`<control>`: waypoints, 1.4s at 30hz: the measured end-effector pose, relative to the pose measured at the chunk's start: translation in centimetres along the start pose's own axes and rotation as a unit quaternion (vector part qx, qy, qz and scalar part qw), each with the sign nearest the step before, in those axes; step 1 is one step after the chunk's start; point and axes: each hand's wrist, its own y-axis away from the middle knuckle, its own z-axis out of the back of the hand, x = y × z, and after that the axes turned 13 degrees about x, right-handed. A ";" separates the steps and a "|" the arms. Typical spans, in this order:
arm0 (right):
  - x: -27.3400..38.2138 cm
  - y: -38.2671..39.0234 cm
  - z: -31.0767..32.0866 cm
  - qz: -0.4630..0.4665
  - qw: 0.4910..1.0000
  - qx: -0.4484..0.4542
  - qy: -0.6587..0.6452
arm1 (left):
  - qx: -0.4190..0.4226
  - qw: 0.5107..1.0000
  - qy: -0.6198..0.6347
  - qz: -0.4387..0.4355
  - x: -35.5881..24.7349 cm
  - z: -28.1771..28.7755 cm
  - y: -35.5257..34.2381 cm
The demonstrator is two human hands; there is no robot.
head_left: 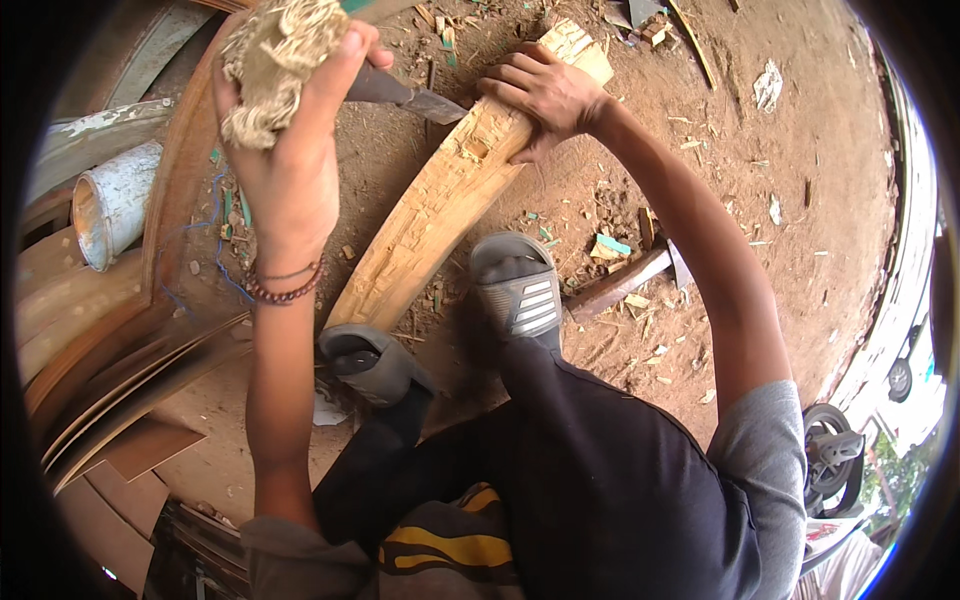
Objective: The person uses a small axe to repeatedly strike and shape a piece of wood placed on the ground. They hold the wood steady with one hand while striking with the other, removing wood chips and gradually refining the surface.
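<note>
My left hand [295, 190] is closed round a chisel [380, 90]. A pale, frayed, fibrous mass tops its handle, close to the camera. The metal blade points right, its tip at the upper left edge of a curved wooden beam [415, 225]. That beam slants from upper right to lower left, its upper face rough and cut, with a small hollow near the blade. Over the far part of the beam my right hand [545, 95] is wrapped, gripping it. At the near end, a grey sandal [365, 365] on my left foot touches the wood.
Right of my other sandaled foot [515, 285] lies a wooden-handled tool [625, 280] with a metal head. Wood chips litter the dirt floor [720, 330]. A stained white bucket [120, 205] lies tilted at left, among boards [120, 400]. Wheels [830, 455] show at far right.
</note>
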 end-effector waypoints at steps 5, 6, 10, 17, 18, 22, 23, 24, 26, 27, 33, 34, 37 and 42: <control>0.4 -0.3 0.9 -0.015 1.000 0.010 -0.013 | 0.014 0.994 0.091 0.055 0.6 0.9 -0.4; 0.6 -0.3 1.1 -0.020 1.000 0.024 -0.005 | 0.003 0.993 0.096 0.062 0.9 0.6 -0.4; 1.4 -0.2 1.5 -0.045 0.998 0.030 -0.005 | -0.026 0.995 0.074 0.067 2.6 -1.4 -0.1; 4.7 2.1 0.9 -0.273 0.958 0.019 -0.087 | 0.163 0.983 0.041 0.078 6.1 -3.1 -0.9; 5.6 2.6 0.6 -0.315 0.944 0.003 -0.097 | 0.188 0.978 -0.006 0.088 6.5 -3.1 -1.3; 9.3 3.9 -0.5 -0.439 0.884 -0.069 -0.146 | 0.277 0.941 -0.185 -0.063 6.8 -4.6 -3.7; 10.3 3.9 -0.6 -0.460 0.872 -0.079 -0.149 | 0.263 0.937 -0.209 -0.095 6.7 -5.4 -4.1; 11.2 4.0 -0.6 -0.474 0.858 -0.106 -0.167 | 0.265 0.944 -0.189 -0.060 6.4 -6.4 -4.6; 12.6 3.6 -0.3 -0.527 0.820 -0.073 -0.209 | 0.244 0.953 -0.169 -0.065 5.8 -8.4 -5.2; 13.1 3.3 -0.1 -0.553 0.800 -0.051 -0.226 | 0.317 0.945 -0.073 0.034 5.4 -7.9 -6.0; 14.0 2.7 2.0 -0.555 0.786 -0.086 -0.258 | 0.389 0.900 -0.160 -0.109 6.3 -6.8 -7.0; 14.1 3.1 2.3 -0.559 0.778 -0.101 -0.269 | 0.394 0.898 -0.189 -0.047 7.2 -6.5 -6.9; 16.4 5.6 3.4 -0.603 0.734 -0.125 -0.287 | 0.269 0.834 -0.397 -0.272 10.2 -6.4 -6.5; 22.2 10.5 5.4 -0.794 0.524 -0.090 -0.294 | 0.196 0.818 -0.449 -0.301 13.4 -6.6 -7.9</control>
